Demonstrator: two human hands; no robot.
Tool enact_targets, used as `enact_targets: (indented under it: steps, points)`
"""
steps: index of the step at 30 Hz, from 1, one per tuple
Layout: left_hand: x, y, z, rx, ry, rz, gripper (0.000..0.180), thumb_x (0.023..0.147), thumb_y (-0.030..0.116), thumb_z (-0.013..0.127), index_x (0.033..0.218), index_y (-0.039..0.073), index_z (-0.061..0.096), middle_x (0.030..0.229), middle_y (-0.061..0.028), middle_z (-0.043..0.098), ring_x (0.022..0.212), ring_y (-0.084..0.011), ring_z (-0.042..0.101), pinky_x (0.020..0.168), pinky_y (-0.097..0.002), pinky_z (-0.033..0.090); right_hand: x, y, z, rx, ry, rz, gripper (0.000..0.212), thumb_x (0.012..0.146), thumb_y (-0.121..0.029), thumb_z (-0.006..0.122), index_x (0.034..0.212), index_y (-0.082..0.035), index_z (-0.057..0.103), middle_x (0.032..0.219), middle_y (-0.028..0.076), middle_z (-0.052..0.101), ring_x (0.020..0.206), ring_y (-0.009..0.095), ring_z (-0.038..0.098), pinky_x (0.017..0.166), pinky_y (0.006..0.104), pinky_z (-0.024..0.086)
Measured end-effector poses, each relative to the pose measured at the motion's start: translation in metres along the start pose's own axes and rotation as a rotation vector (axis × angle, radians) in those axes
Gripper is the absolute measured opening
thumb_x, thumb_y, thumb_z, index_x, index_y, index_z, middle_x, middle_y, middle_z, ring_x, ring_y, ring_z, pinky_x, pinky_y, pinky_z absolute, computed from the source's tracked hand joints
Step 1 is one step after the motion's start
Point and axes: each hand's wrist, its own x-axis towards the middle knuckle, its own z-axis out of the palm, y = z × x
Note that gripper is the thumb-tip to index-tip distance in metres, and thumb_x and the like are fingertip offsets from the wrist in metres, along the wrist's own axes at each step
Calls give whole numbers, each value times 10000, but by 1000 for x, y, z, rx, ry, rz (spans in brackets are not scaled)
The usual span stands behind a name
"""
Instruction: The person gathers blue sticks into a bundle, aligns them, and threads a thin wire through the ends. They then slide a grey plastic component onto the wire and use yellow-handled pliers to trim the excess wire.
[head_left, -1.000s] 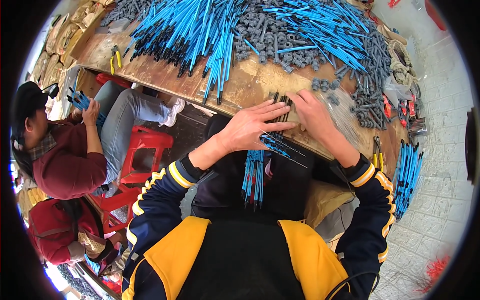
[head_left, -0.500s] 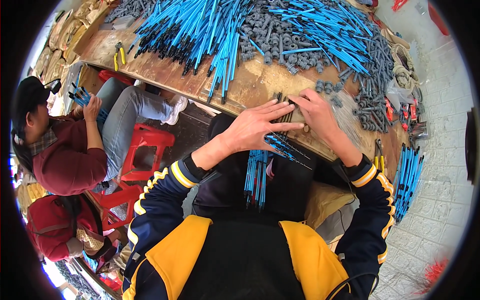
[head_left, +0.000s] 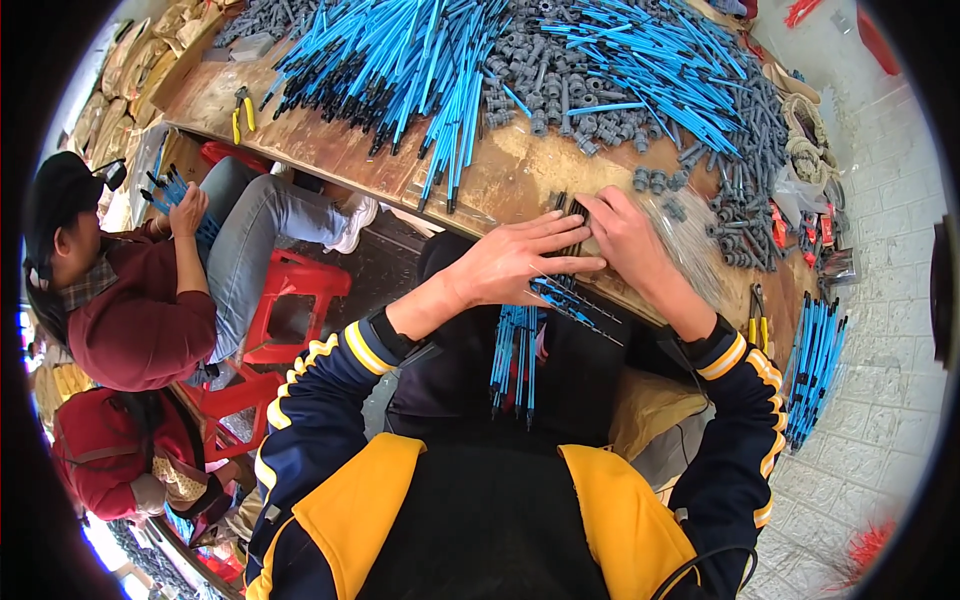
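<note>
My left hand (head_left: 520, 260) lies over a row of dark rod ends (head_left: 568, 206) at the table's near edge, its fingers stretched out and spread. Against the same row, my right hand (head_left: 632, 240) is closed, fingers bent and tips pressed in; what it pinches is hidden. Below my left palm, a bunch of blue rods (head_left: 516, 350) with black ends hangs down in front of my lap. More blue rods (head_left: 565, 298) with thin wires slant out under the hand. Loose clear strands (head_left: 688, 240) lie beside my right hand.
Blue rods (head_left: 400, 70) and grey plastic fittings (head_left: 560, 80) are heaped across the table (head_left: 330, 145). Yellow-handled pliers (head_left: 243, 115) lie at left, another pair (head_left: 758, 315) at right. A co-worker (head_left: 140, 290) holding rods sits left near red stools (head_left: 290, 300).
My right fingers have shifted slightly down over the dark rod ends, and my left hand has barely moved. The hanging blue rods sit a touch lower.
</note>
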Motion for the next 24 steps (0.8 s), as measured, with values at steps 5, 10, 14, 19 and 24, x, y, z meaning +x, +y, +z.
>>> enact_targets:
  steps: [5, 10, 14, 19, 24]
  points:
    - [-3, 0, 1, -29, -26, 1, 923, 548, 200, 814, 1417, 289, 517, 1491, -72, 466, 1393, -291, 418, 1159, -420, 373, 0, -3, 0, -20, -5, 1, 293, 855, -21, 601, 1146, -27, 631, 959, 133, 569, 843, 335, 631, 700, 416, 534]
    - [-4, -1, 2, 20, -42, 7, 933, 568, 266, 859, 1427, 297, 498, 1485, -66, 467, 1380, -284, 432, 1150, -408, 379, -3, -5, 2, -81, -21, 10, 288, 869, -26, 577, 1154, -19, 618, 966, 132, 566, 850, 333, 631, 696, 414, 538]
    - [-4, 0, 2, -9, -8, 9, 917, 548, 265, 826, 1412, 290, 522, 1488, -65, 471, 1379, -297, 435, 1141, -419, 392, -1, -3, 5, -74, -9, -28, 301, 866, -29, 569, 1163, -24, 618, 966, 128, 560, 850, 333, 632, 690, 416, 538]
    - [2, 3, -5, -37, 4, -9, 906, 539, 285, 816, 1401, 290, 539, 1488, -74, 472, 1380, -310, 433, 1140, -428, 391, 1, -1, -2, -103, -60, -37, 325, 858, -32, 569, 1180, -29, 612, 962, 127, 554, 833, 336, 635, 680, 420, 536]
    - [2, -1, -5, -54, -7, -1, 908, 539, 293, 828, 1400, 291, 539, 1490, -85, 468, 1385, -313, 425, 1141, -431, 388, 0, 0, 1, -100, -60, -20, 356, 853, -50, 571, 1207, -36, 601, 968, 126, 547, 848, 333, 635, 681, 418, 538]
